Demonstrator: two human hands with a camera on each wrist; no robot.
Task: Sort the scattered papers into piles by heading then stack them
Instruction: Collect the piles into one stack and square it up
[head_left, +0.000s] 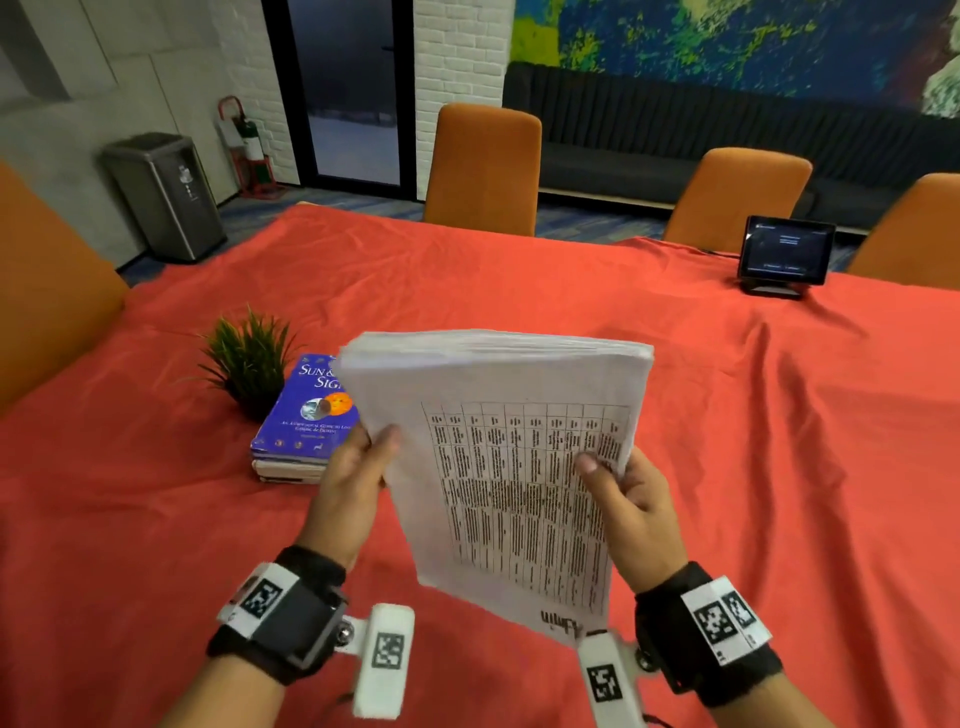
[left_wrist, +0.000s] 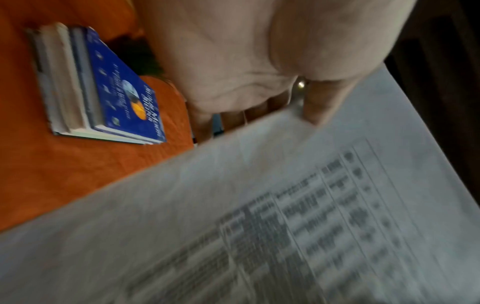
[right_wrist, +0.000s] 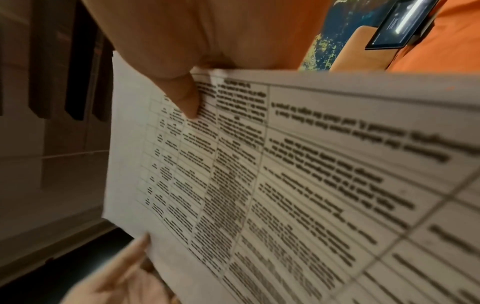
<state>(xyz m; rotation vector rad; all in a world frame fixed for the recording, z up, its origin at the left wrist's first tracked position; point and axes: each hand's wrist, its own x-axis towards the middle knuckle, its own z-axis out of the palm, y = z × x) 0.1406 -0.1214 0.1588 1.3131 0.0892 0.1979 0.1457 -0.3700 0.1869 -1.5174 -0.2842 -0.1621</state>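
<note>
A thick stack of white papers (head_left: 509, 457) with a printed table on the top sheet is held up above the red tablecloth (head_left: 753, 415), tilted toward me. My left hand (head_left: 358, 467) grips its left edge, thumb on top and fingers behind. My right hand (head_left: 628, 499) grips the right edge, thumb pressed on the table print. The left wrist view shows the stack of papers (left_wrist: 285, 216) blurred, with my left hand (left_wrist: 259, 82) on its edge. In the right wrist view my right hand's thumb (right_wrist: 184, 96) presses on the top sheet (right_wrist: 285, 174).
Two stacked books (head_left: 301, 421), the top one blue, lie left of the papers beside a small potted plant (head_left: 249, 358). A tablet on a stand (head_left: 784, 254) sits at the far right. Orange chairs (head_left: 483, 166) line the table's far side.
</note>
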